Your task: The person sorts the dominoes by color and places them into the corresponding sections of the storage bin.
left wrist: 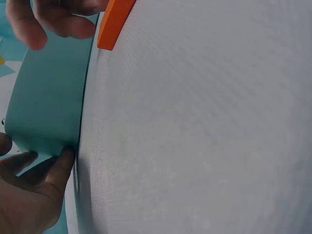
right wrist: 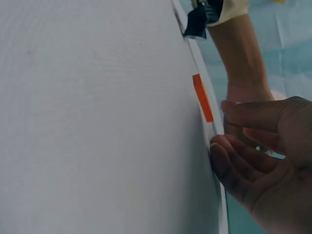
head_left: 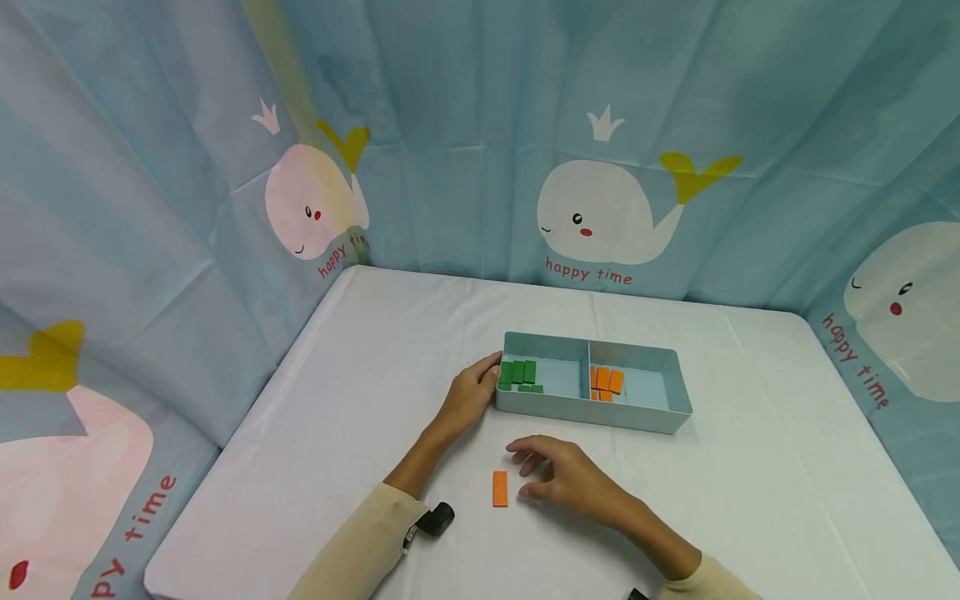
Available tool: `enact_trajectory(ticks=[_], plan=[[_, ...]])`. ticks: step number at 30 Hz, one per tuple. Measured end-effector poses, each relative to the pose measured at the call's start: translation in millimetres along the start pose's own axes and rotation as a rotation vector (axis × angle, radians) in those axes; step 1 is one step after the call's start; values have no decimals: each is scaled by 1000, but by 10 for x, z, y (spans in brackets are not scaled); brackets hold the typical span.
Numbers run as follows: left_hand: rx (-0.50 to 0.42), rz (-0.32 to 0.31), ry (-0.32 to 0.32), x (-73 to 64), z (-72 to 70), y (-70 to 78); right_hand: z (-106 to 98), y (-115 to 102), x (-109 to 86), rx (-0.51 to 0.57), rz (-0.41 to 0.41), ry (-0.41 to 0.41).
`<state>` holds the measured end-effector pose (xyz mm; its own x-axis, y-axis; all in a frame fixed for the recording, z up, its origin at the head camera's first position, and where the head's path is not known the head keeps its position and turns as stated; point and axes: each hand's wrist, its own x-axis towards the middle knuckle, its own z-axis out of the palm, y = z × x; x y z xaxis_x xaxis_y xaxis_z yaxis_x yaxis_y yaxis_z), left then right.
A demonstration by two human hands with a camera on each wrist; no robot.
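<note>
A two-compartment pale blue box (head_left: 592,412) stands on the white table. My left hand (head_left: 467,398) rests against its left end, and in the left wrist view the fingertips (left wrist: 67,155) touch the end wall near the base. Several green tiles (head_left: 518,372) lie in the left compartment and several orange tiles (head_left: 603,380) in the right one. A single orange rectangular tile (head_left: 500,490) lies on the table in front of the box. Just right of that tile, my right hand (head_left: 573,477) hovers with loosely bent fingers, thumb apart, nothing held.
White cloth covers the table (head_left: 757,467). Blue curtains (head_left: 450,100) printed with whales hang along its back and sides. A small black device (head_left: 437,519) is strapped at the left wrist, over a beige sleeve (head_left: 360,546).
</note>
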<state>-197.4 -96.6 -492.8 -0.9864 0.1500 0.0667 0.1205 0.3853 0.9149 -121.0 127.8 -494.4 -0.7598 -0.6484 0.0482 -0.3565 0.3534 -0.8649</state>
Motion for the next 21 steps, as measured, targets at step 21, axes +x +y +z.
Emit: enact_trajectory(ticks=[21], plan=[[-4,-1,3,10,12,-21,188,-64,58,-200,-66,-49]])
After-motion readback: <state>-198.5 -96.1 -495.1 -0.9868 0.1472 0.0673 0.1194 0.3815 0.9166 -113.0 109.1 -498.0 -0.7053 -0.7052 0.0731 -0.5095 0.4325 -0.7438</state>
